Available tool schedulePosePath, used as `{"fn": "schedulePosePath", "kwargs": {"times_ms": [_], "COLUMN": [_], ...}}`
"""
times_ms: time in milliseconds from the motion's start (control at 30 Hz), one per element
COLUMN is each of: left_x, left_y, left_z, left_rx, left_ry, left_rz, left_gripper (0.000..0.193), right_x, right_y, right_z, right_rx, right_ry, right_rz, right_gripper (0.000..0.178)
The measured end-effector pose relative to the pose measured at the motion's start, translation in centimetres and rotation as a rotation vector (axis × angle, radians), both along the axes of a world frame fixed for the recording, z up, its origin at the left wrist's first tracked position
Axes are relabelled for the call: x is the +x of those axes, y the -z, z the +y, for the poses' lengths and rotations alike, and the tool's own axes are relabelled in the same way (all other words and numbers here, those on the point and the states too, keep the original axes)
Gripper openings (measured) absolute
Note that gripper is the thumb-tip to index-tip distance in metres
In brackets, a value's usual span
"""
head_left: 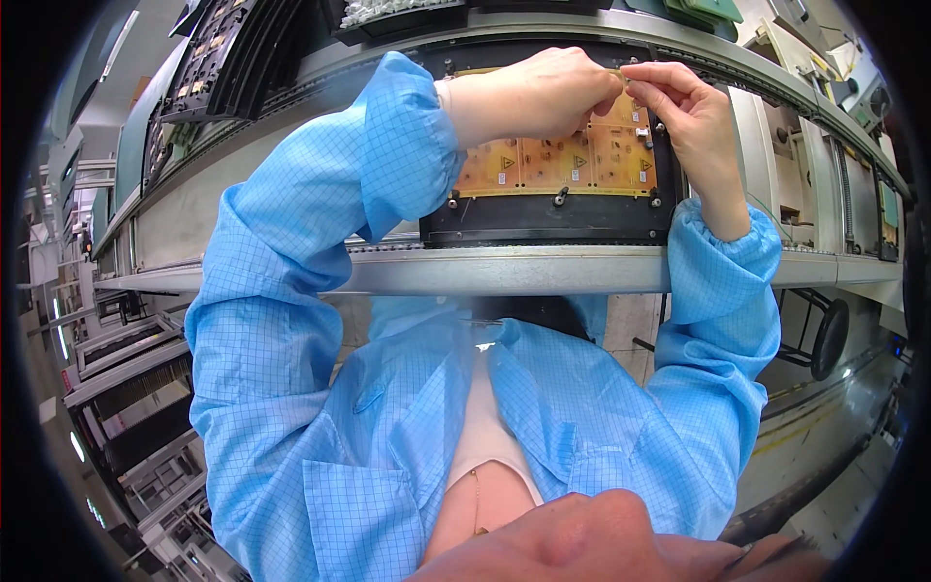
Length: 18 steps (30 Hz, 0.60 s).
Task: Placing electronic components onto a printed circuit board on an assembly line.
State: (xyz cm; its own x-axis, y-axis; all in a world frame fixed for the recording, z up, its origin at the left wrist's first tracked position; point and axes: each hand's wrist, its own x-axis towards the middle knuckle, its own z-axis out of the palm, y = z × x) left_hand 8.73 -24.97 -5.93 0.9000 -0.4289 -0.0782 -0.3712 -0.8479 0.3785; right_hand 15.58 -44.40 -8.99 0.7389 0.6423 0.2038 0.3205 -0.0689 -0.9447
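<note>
A yellow-orange circuit board panel (543,160) lies in a black carrier frame (514,221) fitted with small metal clamps along its edges. My left hand (558,92) reaches across the panel to its far right corner, fingers curled in and thumb side down. Close beside it, my right hand (684,107) comes over the carrier's right edge with thumb and forefinger pinched together. The fingertips of both hands nearly meet above that corner. Whatever sits between them is too small or hidden to make out. Below my right hand, a small white part (642,134) shows on the panel.
The carrier rests on a conveyor with a metal front rail (504,270). Black carriers (228,58) stand stacked at the far left. A black tray of small white parts (402,12) is behind the conveyor. Green boards (703,12) lie far right; a round stool (830,339) stands lower right.
</note>
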Motion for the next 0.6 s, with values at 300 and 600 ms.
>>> {"fn": "schedulePosePath", "kwargs": {"times_ms": [300, 600], "left_x": [0.2, -0.1], "left_y": [1.0, 1.3], "left_z": [-0.1, -0.6], "left_rx": [0.079, 0.144], "left_ry": [-0.018, 0.002], "left_rz": [-0.069, -0.128], "left_gripper": [0.019, 0.019], "right_x": [-0.3, -0.4], "right_y": [-0.1, 0.1], "right_z": [0.1, 0.2], "right_rx": [-0.024, -0.02], "right_ry": [-0.02, -0.006], "right_rz": [-0.033, -0.011], "right_gripper": [0.018, 0.019]}}
